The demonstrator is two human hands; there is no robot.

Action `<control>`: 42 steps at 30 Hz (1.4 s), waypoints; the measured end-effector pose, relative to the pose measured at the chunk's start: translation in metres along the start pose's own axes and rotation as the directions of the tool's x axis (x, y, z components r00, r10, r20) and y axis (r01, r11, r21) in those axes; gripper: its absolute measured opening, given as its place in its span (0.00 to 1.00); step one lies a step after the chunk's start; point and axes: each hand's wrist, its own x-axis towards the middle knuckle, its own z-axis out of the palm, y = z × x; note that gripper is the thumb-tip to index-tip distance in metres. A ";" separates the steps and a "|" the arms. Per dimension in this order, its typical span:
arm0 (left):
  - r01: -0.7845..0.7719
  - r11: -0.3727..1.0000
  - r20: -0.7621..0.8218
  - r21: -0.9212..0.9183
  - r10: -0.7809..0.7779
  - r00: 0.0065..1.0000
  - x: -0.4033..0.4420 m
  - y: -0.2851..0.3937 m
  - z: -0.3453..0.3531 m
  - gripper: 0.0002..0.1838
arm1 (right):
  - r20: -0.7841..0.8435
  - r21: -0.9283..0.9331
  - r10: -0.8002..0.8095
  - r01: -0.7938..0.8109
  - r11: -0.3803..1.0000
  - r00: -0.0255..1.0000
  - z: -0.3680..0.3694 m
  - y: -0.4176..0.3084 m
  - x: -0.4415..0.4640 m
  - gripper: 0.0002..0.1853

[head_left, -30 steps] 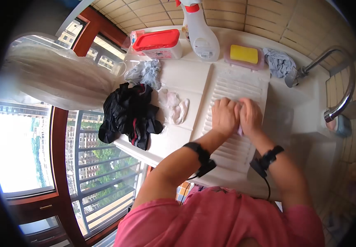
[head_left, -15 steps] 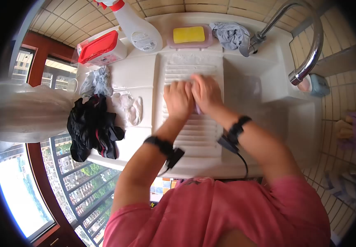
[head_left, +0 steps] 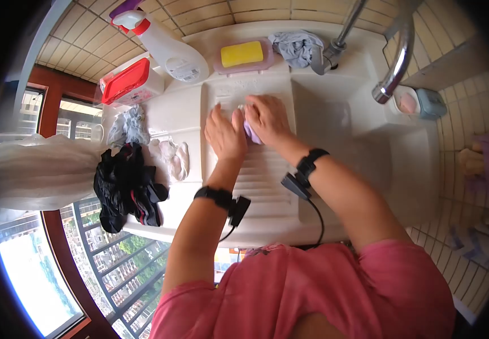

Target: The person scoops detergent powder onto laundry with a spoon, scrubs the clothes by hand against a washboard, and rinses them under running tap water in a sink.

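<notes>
On the ribbed washboard (head_left: 264, 183) of the white sink unit, a small wet lilac cloth (head_left: 251, 133) lies bunched between my hands, mostly hidden under the fingers. My right hand (head_left: 268, 120) is curled over the cloth and grips it. Beside it, my left hand (head_left: 225, 134) rests on the board with its fingers apart, the thumb next to the cloth. A black strap with a small device sits on each wrist.
A soap dish with a yellow bar (head_left: 241, 53), a grey cloth (head_left: 296, 48), a spray bottle (head_left: 176, 59) and a red-lidded box (head_left: 125, 80) line the back. Black clothing (head_left: 128, 189), white cloth (head_left: 171, 158) and blue-grey cloth (head_left: 129, 125) lie left. A faucet (head_left: 391, 79) overhangs the basin (head_left: 357, 164).
My hands, pressed together over the cloth before, have moved apart a little. The left fingers have loosened and spread, and more of the lilac cloth shows. The view has shifted slightly.
</notes>
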 end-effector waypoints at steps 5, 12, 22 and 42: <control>0.243 0.897 0.181 -0.370 -0.187 0.966 -0.063 0.024 -0.011 0.36 | 0.186 0.315 0.192 -0.244 0.917 0.963 -0.040 -0.039 -0.048 0.20; 0.854 0.052 0.852 -0.518 -0.054 0.521 -0.045 0.098 -0.051 0.32 | 0.077 0.308 -0.030 0.005 0.951 0.997 -0.127 -0.039 -0.024 0.27; 0.843 -0.050 0.844 -0.536 0.000 0.537 -0.074 0.208 -0.023 0.21 | -0.074 0.243 0.092 -0.071 0.967 0.993 -0.220 -0.016 -0.012 0.12; -0.075 0.880 0.413 -0.469 0.293 0.862 -0.093 0.246 -0.024 0.16 | 0.627 0.718 0.650 -0.642 -0.268 0.430 -0.256 0.030 -0.064 0.10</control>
